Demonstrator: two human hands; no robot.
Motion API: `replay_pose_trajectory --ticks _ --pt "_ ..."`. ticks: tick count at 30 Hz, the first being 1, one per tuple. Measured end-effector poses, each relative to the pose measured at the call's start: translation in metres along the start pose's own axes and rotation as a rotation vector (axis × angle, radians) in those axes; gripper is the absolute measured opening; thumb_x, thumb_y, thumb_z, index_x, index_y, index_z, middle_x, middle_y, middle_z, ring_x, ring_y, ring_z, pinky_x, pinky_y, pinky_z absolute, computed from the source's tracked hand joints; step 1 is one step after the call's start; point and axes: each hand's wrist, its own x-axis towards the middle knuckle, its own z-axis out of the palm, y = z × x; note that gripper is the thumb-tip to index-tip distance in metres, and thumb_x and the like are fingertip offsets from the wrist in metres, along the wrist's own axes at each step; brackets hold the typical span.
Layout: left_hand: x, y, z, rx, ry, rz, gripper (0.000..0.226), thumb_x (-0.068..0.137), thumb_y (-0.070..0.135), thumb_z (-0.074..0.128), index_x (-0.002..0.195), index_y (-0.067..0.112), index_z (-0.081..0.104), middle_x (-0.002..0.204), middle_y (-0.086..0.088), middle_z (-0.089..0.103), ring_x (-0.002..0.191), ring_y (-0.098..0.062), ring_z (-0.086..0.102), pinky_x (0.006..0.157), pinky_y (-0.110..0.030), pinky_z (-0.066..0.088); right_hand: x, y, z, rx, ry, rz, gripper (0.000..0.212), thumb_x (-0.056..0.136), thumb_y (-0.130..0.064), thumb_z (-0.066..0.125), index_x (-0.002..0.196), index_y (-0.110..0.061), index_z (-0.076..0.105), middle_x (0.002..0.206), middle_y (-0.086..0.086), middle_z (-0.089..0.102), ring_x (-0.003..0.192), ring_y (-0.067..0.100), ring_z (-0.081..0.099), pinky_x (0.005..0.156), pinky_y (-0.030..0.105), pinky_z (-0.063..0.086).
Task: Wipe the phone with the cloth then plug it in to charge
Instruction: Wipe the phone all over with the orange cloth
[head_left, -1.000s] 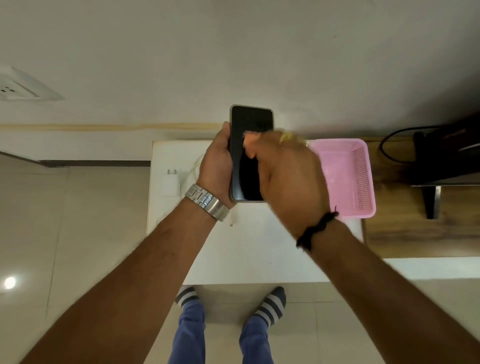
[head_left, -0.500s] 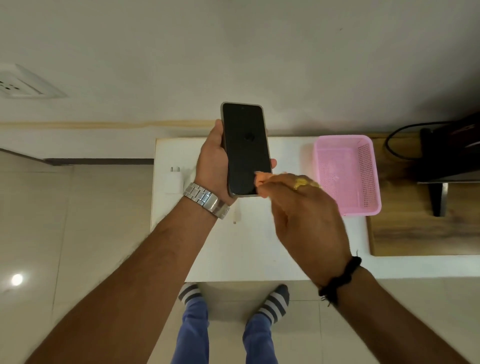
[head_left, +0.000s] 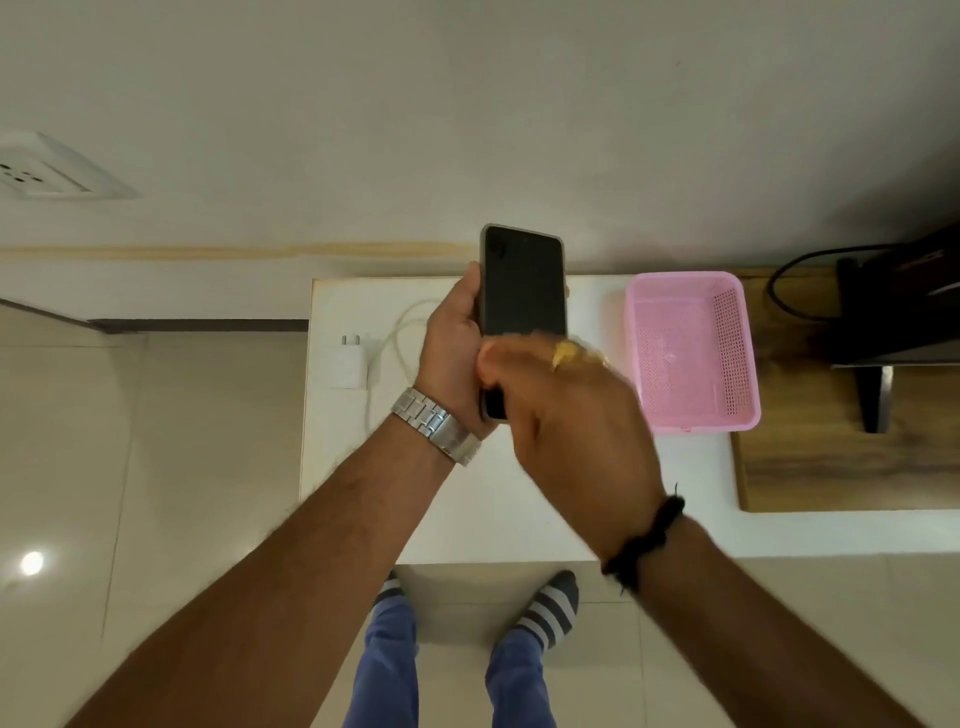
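A black phone (head_left: 522, 283) stands upright above the white table, screen facing me, gripped along its left edge by my left hand (head_left: 452, 348). My right hand (head_left: 569, 415) is blurred and closed over the phone's lower part, pressing a small orange cloth (head_left: 569, 349) against the screen; only a sliver of the cloth shows at the fingertips. On the table to the left lie a white charger plug (head_left: 350, 366) and its white cable (head_left: 400, 338). A wall socket (head_left: 39, 174) sits at the far left on the wall.
A pink plastic basket (head_left: 691, 415) sits on the white table (head_left: 519, 519) right of my hands. Further right are a wooden surface (head_left: 831, 467), a dark device on a stand (head_left: 893, 312) and a black cable. My feet stand below the table's front edge.
My right hand with the cloth swept down the screen, then moved back onto the phone's lower part. My left hand has held the phone upright throughout, shifting it slightly.
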Motion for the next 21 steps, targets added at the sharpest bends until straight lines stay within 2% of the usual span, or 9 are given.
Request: replay_pose_trajectory --ticks 2,4,7,10,12,14,16,19,21 --pt "-0.003 -0.005 0.0 -0.023 -0.037 -0.053 0.06 0.101 0.057 0.044 0.128 0.01 0.071 0.117 -0.013 0.07 0.102 -0.029 0.069 0.099 -0.042 0.05 0.033 0.009 -0.017 -0.014 0.13 0.043 0.029 0.096 -0.02 0.048 0.105 -0.013 0.075 0.105 0.009 0.074 0.091 0.027 0.069 0.08 0.038 0.057" --pt "-0.003 -0.005 0.0 -0.038 -0.059 -0.061 0.053 0.101 0.055 0.044 0.114 0.015 0.077 0.112 -0.011 0.073 0.103 -0.029 0.069 0.1 -0.043 0.049 0.053 0.018 -0.029 -0.007 0.209 0.118 0.033 0.096 -0.023 0.045 0.106 -0.015 0.075 0.109 0.005 0.073 0.097 0.025 0.067 0.084 0.036 0.053" --pt "-0.002 0.006 -0.003 -0.038 -0.039 -0.008 0.056 0.102 0.055 0.042 0.131 0.013 0.064 0.128 -0.015 0.06 0.113 -0.031 0.06 0.108 -0.045 0.041 0.028 0.002 -0.012 -0.022 0.127 0.064 0.028 0.098 -0.021 0.048 0.105 -0.013 0.074 0.105 0.008 0.074 0.092 0.026 0.069 0.081 0.036 0.057" --pt "-0.004 0.008 -0.01 -0.011 -0.012 0.031 0.059 0.101 0.056 0.044 0.122 0.01 0.074 0.125 -0.02 0.063 0.101 -0.031 0.064 0.098 -0.046 0.049 -0.012 -0.013 -0.003 0.018 -0.018 0.001 0.02 0.088 -0.008 0.074 0.107 -0.004 0.076 0.1 0.016 0.077 0.085 0.031 0.074 0.081 0.043 0.063" --pt "-0.009 -0.004 -0.01 -0.011 -0.006 -0.018 0.056 0.1 0.056 0.048 0.116 0.011 0.077 0.117 -0.017 0.069 0.101 -0.029 0.067 0.096 -0.042 0.051 0.006 -0.002 -0.013 -0.034 0.044 -0.026 0.017 0.092 -0.012 0.066 0.105 -0.01 0.076 0.101 0.011 0.076 0.086 0.028 0.072 0.079 0.039 0.062" --pt "-0.01 -0.014 -0.01 -0.032 -0.01 -0.061 0.051 0.101 0.055 0.048 0.107 0.016 0.08 0.111 -0.011 0.073 0.104 -0.028 0.067 0.1 -0.042 0.049 0.039 0.009 -0.024 -0.051 0.149 0.045 0.023 0.095 -0.015 0.055 0.105 -0.015 0.076 0.107 0.006 0.075 0.093 0.026 0.069 0.082 0.036 0.056" --pt "-0.01 -0.014 -0.009 -0.037 -0.025 -0.051 0.05 0.103 0.053 0.045 0.1 0.019 0.082 0.105 -0.008 0.076 0.101 -0.027 0.069 0.095 -0.04 0.051 0.06 0.013 -0.027 -0.045 0.176 0.083 0.028 0.096 -0.017 0.049 0.105 -0.017 0.076 0.107 0.004 0.073 0.096 0.024 0.066 0.085 0.034 0.051" --pt "-0.01 0.001 -0.011 -0.033 -0.031 -0.028 0.053 0.1 0.053 0.046 0.111 0.014 0.079 0.109 -0.011 0.073 0.1 -0.026 0.07 0.093 -0.038 0.053 0.037 -0.002 -0.015 -0.002 0.104 0.065 0.03 0.097 -0.024 0.047 0.103 -0.014 0.074 0.103 0.006 0.073 0.09 0.023 0.068 0.082 0.031 0.056" --pt "-0.012 0.007 -0.013 0.0 -0.034 -0.025 0.056 0.095 0.054 0.052 0.123 0.01 0.071 0.114 -0.013 0.068 0.102 -0.026 0.066 0.093 -0.037 0.051 0.008 -0.017 -0.011 0.023 0.028 0.018 0.018 0.093 -0.018 0.066 0.105 -0.008 0.075 0.1 0.012 0.076 0.085 0.027 0.072 0.083 0.036 0.061"
